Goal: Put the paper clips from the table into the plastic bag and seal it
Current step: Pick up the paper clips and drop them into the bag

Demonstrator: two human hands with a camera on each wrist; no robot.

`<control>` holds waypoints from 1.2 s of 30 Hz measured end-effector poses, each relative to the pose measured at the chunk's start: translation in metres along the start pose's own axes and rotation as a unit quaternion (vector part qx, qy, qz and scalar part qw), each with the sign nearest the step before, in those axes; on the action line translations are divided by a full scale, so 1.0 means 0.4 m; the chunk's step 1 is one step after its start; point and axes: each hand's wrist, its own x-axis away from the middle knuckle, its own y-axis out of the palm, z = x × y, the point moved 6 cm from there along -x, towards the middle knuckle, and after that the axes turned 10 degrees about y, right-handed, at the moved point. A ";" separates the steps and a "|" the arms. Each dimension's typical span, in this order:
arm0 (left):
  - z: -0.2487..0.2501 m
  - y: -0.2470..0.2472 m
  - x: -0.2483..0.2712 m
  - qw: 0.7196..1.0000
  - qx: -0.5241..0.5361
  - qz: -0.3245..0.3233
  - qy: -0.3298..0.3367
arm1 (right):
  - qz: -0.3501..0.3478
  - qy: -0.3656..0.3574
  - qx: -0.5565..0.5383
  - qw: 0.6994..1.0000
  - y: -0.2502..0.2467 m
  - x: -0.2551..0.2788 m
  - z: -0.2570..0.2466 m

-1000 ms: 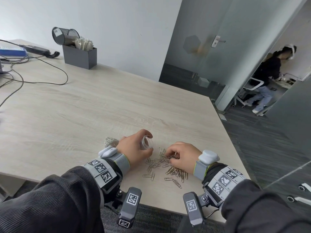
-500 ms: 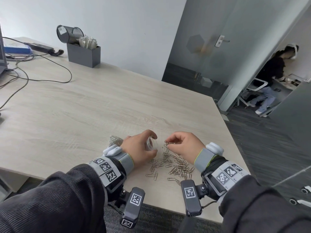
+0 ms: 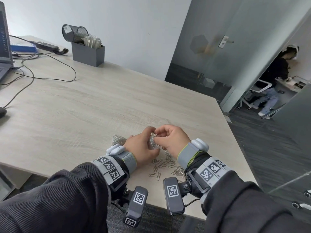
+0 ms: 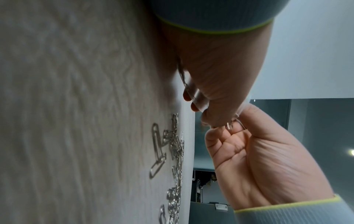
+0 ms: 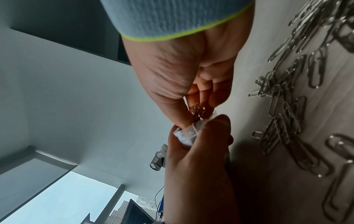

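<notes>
Near the front edge of the table (image 3: 101, 105), right hand (image 3: 171, 138) has come up off the paper clips (image 3: 165, 163) since a second ago, pinching a small bunch at the mouth of the plastic bag (image 5: 188, 133). Left hand (image 3: 141, 147) grips that bag open. Looks like one more batch going in, with plenty left.

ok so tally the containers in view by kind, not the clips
plastic bag: 1
mesh cup: 1
grey box: 1
total: 3
</notes>
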 end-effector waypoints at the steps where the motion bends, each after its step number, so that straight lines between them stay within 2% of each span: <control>1: 0.000 -0.001 0.000 1.000 0.006 0.003 -0.001 | 0.004 0.002 -0.007 1.000 0.002 0.002 -0.002; 8: -0.010 0.001 -0.001 0.999 0.037 0.003 -0.003 | -0.009 -0.002 -0.094 0.996 -0.014 0.005 -0.006; 11: -0.019 0.006 -0.001 0.998 0.061 -0.004 -0.004 | 0.013 0.002 -0.092 0.996 -0.054 0.002 0.008; 13: -0.030 0.007 -0.001 0.997 0.070 -0.004 -0.011 | 0.045 0.000 -0.025 0.999 -0.084 0.000 0.027; 15: -0.035 0.008 -0.002 0.997 0.076 -0.002 -0.018 | 0.069 0.003 0.120 0.990 -0.110 -0.003 0.056; 18: -0.037 0.009 -0.003 0.997 0.075 0.001 -0.021 | 0.043 0.035 0.339 0.939 -0.115 -0.006 0.115; 20: -0.036 0.009 -0.003 0.997 0.077 0.003 -0.023 | 0.029 0.041 0.401 0.915 -0.108 -0.003 0.140; 23: -0.036 0.008 -0.004 0.997 0.080 0.006 -0.023 | 0.004 0.016 0.413 0.911 -0.086 0.007 0.143; 28: -0.033 0.010 -0.001 0.996 0.085 0.011 -0.024 | -0.078 -0.049 0.397 0.913 -0.046 0.031 0.118; 33: -0.041 0.004 -0.003 0.994 0.102 0.022 -0.025 | -0.039 -0.057 0.372 0.926 -0.039 0.029 0.109; 36: -0.043 0.004 -0.004 0.993 0.107 0.034 -0.024 | -0.095 -0.080 0.414 0.902 -0.002 0.054 0.101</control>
